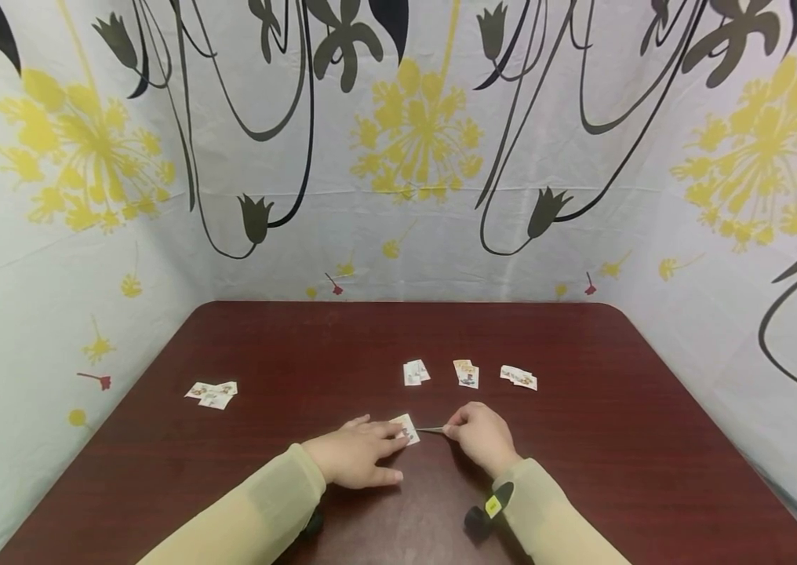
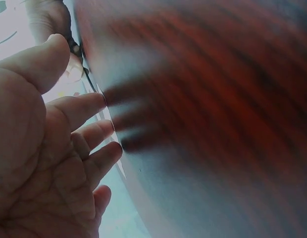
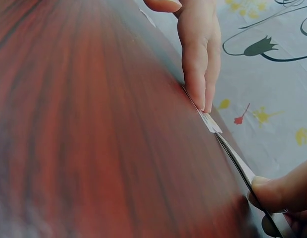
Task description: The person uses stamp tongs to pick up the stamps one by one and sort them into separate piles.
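My left hand [image 1: 358, 453] lies palm down on the table, its fairly straight fingers resting on a small white printed card [image 1: 409, 430]. In the left wrist view, the fingertips [image 2: 113, 126] meet the tabletop along the card. From the right, my right hand [image 1: 481, 436] pinches a thin pair of metal tweezers [image 1: 431, 429] between thumb and fingers. The right wrist view shows the tips of the tweezers [image 3: 235, 157] at the edge of the card [image 3: 209, 121], beside the left fingers.
Beyond the hands, three small groups of overlapping cards lie in a row: left [image 1: 416, 373], middle [image 1: 467, 374] and right [image 1: 518, 377]. Another card group [image 1: 212, 394] lies at the table's left. Patterned cloth [image 1: 413, 235] surrounds the dark red table [image 1: 300, 337].
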A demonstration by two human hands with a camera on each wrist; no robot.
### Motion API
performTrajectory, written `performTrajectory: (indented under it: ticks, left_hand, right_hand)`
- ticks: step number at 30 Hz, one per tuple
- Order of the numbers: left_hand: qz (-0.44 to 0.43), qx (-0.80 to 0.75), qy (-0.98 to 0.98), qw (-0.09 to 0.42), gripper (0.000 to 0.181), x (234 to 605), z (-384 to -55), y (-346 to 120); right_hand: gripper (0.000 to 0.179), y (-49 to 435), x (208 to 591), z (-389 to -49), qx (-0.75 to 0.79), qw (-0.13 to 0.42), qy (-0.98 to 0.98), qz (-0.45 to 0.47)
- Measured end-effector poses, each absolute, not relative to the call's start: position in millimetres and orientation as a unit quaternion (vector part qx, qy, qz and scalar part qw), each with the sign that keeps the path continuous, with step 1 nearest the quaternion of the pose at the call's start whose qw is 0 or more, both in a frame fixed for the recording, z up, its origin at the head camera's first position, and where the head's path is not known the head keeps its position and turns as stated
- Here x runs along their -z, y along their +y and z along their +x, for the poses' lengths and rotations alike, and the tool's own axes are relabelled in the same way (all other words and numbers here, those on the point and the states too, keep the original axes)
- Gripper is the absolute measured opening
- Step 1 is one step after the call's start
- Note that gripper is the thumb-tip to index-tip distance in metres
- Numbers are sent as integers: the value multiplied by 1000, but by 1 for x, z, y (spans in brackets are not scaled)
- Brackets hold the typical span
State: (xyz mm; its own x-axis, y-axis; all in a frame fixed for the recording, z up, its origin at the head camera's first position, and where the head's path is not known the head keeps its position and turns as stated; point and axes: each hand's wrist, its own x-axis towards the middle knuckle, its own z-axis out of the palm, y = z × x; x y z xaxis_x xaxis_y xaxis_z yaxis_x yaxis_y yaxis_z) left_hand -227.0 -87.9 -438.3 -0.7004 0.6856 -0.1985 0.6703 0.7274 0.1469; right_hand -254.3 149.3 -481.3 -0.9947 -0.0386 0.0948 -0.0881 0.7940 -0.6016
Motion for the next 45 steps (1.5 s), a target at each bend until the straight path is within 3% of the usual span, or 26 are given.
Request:
performTrajectory:
  ticks: [13, 45]
  left_hand:
    - [357, -30, 926, 121, 64, 439, -228, -88]
    - [355, -27, 924, 139, 62, 438, -233, -83]
  right_hand:
    - [12, 151, 477, -254, -329, 19, -944, 11]
    - [12, 151, 481, -256, -332, 34, -943, 9]
